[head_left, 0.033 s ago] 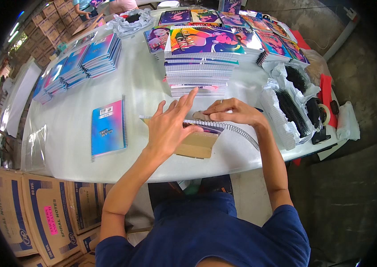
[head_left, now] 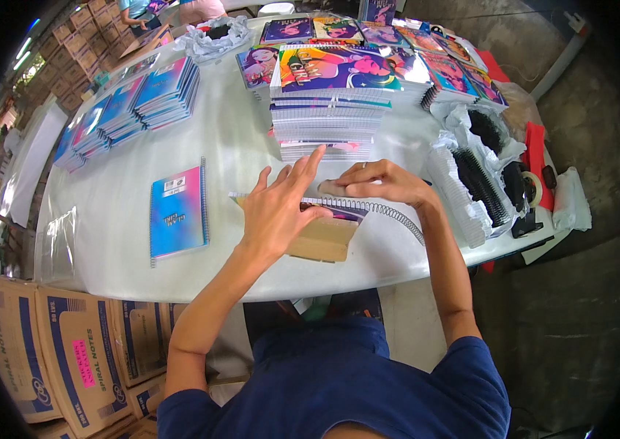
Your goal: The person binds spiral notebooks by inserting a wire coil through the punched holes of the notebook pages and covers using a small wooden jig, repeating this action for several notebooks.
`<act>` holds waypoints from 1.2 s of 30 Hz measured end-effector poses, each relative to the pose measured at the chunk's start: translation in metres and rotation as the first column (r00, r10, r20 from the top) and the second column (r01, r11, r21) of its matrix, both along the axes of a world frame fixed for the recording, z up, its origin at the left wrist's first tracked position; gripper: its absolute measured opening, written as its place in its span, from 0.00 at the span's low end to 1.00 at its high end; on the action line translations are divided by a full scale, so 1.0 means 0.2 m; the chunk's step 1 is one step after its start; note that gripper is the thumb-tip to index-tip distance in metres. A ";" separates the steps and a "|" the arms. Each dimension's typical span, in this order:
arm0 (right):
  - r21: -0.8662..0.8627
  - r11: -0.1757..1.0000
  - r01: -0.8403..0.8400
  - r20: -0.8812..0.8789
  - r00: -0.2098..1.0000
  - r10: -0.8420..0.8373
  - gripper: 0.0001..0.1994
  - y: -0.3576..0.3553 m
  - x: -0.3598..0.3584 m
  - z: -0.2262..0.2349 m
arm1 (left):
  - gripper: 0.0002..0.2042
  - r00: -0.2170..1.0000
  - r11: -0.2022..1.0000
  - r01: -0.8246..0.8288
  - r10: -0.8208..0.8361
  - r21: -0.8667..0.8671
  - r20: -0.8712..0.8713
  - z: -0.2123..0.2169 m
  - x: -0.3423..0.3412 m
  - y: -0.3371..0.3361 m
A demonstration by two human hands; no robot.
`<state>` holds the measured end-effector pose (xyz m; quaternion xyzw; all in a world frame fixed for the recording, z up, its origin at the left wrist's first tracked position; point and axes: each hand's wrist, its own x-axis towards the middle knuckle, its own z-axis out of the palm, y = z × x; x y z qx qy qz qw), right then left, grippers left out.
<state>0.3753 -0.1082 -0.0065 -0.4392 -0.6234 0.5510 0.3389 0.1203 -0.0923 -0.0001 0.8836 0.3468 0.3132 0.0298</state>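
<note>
Dark spiral coil [head_left: 396,218] runs along the edge of a notebook [head_left: 348,211], its loose end curving right beneath the right hand [head_left: 383,183]. The notebook sits within the left hand's [head_left: 275,203] grip, thumb on its near side, just behind a tan block [head_left: 321,241] on the desk [head_left: 244,274]. The right hand's grip pinches a small greyish pad [head_left: 330,188] beside the coiled edge.

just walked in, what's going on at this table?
A person's left hand is on a notebook, with the right hand at its far edge. A spiral coil runs along part of that edge; its loose end curves off to the right. A blue notebook lies to the left, a tall notebook stack stands ahead, and black coils sit on the right.
</note>
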 end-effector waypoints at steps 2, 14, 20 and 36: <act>-0.052 0.990 -0.131 -0.531 0.843 0.084 0.23 -0.02 0.09 -0.06 | 0.51 1.000 1.000 -0.015 0.015 0.003 0.012 0.01 -0.01 0.01; 0.155 0.983 -0.097 0.321 0.946 0.043 0.26 0.07 -0.15 0.06 | 0.51 0.996 0.996 -0.090 0.090 0.002 0.010 -0.02 -0.10 0.02; 0.136 0.983 -0.120 0.146 0.984 0.100 0.20 0.09 -0.15 0.03 | 0.51 0.994 0.994 -0.105 0.105 -0.019 -0.014 -0.02 -0.14 0.03; 0.062 0.983 -0.172 -0.086 0.981 0.177 0.25 0.18 -0.23 0.07 | 0.51 0.990 0.986 -0.136 0.139 -0.095 0.028 0.00 -0.21 0.05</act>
